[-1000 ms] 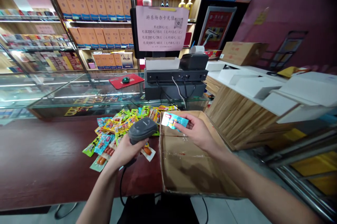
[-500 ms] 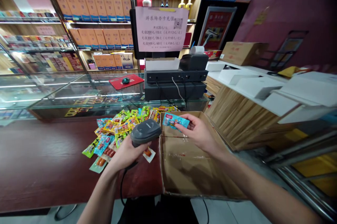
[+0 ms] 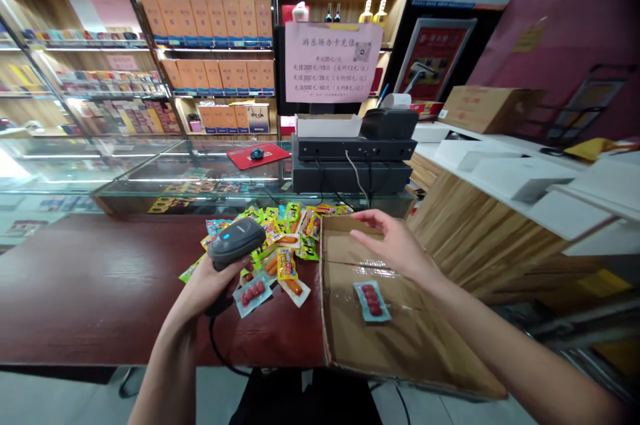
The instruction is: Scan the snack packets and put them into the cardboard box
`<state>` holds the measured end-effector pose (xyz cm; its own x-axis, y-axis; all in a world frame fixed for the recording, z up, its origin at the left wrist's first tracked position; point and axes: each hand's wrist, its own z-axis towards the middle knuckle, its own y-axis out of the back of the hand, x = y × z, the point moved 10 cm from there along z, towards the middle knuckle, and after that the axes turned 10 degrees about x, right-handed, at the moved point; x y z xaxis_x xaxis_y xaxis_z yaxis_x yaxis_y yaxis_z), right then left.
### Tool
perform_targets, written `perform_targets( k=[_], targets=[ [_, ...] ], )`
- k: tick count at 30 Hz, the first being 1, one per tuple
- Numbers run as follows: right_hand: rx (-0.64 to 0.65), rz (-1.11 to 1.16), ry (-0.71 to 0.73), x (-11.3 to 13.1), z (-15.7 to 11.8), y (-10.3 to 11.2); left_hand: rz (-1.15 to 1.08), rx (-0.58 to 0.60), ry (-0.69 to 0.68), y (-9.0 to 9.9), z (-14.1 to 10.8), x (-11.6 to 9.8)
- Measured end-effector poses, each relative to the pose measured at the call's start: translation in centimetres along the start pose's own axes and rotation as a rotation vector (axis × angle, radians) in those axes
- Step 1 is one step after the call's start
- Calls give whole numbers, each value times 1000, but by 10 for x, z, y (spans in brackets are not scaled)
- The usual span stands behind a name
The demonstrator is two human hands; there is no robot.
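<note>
My left hand (image 3: 210,284) is wrapped round the handle of a dark grey barcode scanner (image 3: 237,242), whose cord hangs down to the table; a small blue light glows on its top. My right hand (image 3: 395,246) hovers over the cardboard box (image 3: 350,338) with fingers apart and nothing in them. Below it, a snack packet (image 3: 371,300) with reddish pieces under clear film lies in the box. To the box's left spreads a heap of yellow, green and blue snack packets (image 3: 287,263), partly hidden behind the scanner. Another packet with red pieces (image 3: 253,293) lies just beside my left hand.
The dark red table (image 3: 125,278) extends left. Behind it stand a glass counter (image 3: 150,178), a red mouse mat (image 3: 270,157) and a black cash drawer with a printer (image 3: 350,175). A wood-sided cabinet (image 3: 465,232) rises right of the box.
My right hand has let go of the blue packet, and a packet now lies in the box. My left hand has moved left with the scanner. The camera view has shifted slightly left.
</note>
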<state>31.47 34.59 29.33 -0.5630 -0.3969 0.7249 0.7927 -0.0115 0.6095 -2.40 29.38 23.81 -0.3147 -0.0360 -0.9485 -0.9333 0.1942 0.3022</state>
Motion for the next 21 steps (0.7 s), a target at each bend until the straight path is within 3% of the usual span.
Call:
perform_targets(
  k=[5,9,16,21],
  targets=[
    [112,19,96,33,35,-56,-25,-53,6,24,-16,10],
    [219,-36,131,42,66,-108,-56,-88,-3,40,-28,15],
    [322,-161,165,29,117,-196,-88,-161,0,71,-47,37],
    [415,-330,148,19,133,-245,-113,-207,34,85,-58,45]
  ],
)
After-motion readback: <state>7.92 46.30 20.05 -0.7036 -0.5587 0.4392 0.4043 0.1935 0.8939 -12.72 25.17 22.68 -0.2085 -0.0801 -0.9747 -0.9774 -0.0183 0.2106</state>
